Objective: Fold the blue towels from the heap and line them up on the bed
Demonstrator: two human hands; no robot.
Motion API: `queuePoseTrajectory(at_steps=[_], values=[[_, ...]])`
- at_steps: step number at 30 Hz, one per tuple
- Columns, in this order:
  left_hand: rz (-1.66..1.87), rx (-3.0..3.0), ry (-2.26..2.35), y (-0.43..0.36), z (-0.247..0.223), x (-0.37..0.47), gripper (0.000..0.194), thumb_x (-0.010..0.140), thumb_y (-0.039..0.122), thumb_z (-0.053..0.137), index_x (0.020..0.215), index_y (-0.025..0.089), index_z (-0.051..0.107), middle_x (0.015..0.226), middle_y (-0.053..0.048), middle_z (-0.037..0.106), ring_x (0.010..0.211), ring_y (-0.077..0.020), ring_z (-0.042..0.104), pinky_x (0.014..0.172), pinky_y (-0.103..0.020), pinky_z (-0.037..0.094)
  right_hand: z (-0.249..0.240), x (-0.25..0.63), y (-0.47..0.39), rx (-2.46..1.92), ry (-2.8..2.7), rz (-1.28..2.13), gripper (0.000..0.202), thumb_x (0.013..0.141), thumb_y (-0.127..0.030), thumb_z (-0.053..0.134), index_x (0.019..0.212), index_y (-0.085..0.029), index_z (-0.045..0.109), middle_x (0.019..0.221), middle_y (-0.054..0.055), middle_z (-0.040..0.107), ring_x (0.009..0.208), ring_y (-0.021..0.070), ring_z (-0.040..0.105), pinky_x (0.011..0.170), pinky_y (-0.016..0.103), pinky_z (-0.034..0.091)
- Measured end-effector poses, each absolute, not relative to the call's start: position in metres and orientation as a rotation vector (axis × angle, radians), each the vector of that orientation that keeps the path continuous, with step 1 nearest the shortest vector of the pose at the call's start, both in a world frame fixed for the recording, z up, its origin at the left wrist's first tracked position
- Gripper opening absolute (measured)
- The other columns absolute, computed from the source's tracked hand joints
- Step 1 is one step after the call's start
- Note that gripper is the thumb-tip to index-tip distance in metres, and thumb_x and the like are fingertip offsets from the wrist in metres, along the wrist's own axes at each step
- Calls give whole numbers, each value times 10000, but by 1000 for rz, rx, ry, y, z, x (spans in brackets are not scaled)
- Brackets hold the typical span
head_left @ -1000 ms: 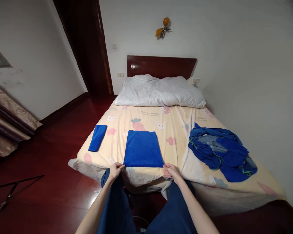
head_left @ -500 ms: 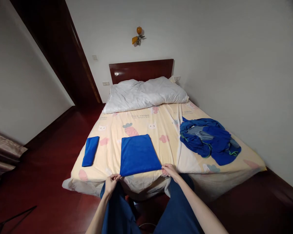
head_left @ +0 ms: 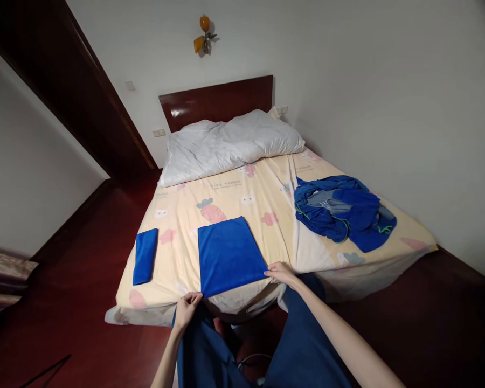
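A blue cloth (head_left: 231, 257) lies flat as a rough square near the front edge of the bed. My left hand (head_left: 188, 308) pinches its near left corner. At the near right corner, my right hand (head_left: 281, 272) grips the cloth between thumb and fingers. To the left rests a narrow folded blue cloth (head_left: 145, 256), apart from both hands. On the right side of the bed sits a loose heap of blue and grey clothes (head_left: 343, 213) with green cords.
The bed (head_left: 178, 215) has a pale yellow patterned sheet. A white quilt (head_left: 230, 145) is bunched before the dark wooden headboard (head_left: 222, 99). A wall (head_left: 388, 108) runs along the right. Patterned fabric (head_left: 6, 285) hangs at the left, above the red floor (head_left: 81, 302).
My view has tilted and shifted a little, so the bed appears slanted. Both hands keep their hold on the near corners of the cloth, which lies in the same place.
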State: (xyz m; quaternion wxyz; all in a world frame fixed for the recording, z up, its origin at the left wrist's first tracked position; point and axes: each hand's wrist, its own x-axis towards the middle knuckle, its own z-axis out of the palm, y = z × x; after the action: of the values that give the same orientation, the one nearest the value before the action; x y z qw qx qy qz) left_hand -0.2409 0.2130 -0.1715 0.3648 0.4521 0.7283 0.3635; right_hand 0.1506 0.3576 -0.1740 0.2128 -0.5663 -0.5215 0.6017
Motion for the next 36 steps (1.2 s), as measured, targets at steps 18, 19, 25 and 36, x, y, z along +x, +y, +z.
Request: queuePoseTrajectory(at_steps=[18, 19, 25, 36], values=[[851, 1183, 1871, 229, -168, -233, 578, 761, 723, 618, 709, 158, 728, 679, -38, 643, 719, -218, 609, 741, -320, 501, -156, 101, 491, -1595, -1704, 1418, 445, 729, -546, 715, 554, -184, 524, 492, -70, 413, 512, 88, 391, 517, 218, 292], [849, 1196, 1874, 230, -169, -234, 557, 787, 704, 607, 678, 166, 702, 670, -31, 633, 702, -206, 600, 724, -305, 494, -159, 93, 508, -1625, -1687, 1347, 407, 738, -511, 705, 563, -183, 541, 511, -63, 450, 531, 97, 429, 541, 220, 323], [720, 1140, 1861, 273, -163, -251, 542, 852, 678, 534, 708, 177, 683, 615, -16, 639, 590, -179, 584, 563, -258, 443, -194, 61, 590, -1822, -1699, 1093, 243, 791, -397, 654, 656, -196, 631, 592, -36, 595, 634, 149, 587, 630, 234, 423], [817, 1124, 1937, 470, -168, -290, 393, 771, 480, 684, 954, 140, 755, 819, -64, 739, 662, -184, 648, 617, -263, 500, -201, 39, 614, -1646, -1491, 1117, 215, 692, -321, 787, 803, -145, 730, 796, 49, 748, 786, 206, 703, 731, 289, 542]])
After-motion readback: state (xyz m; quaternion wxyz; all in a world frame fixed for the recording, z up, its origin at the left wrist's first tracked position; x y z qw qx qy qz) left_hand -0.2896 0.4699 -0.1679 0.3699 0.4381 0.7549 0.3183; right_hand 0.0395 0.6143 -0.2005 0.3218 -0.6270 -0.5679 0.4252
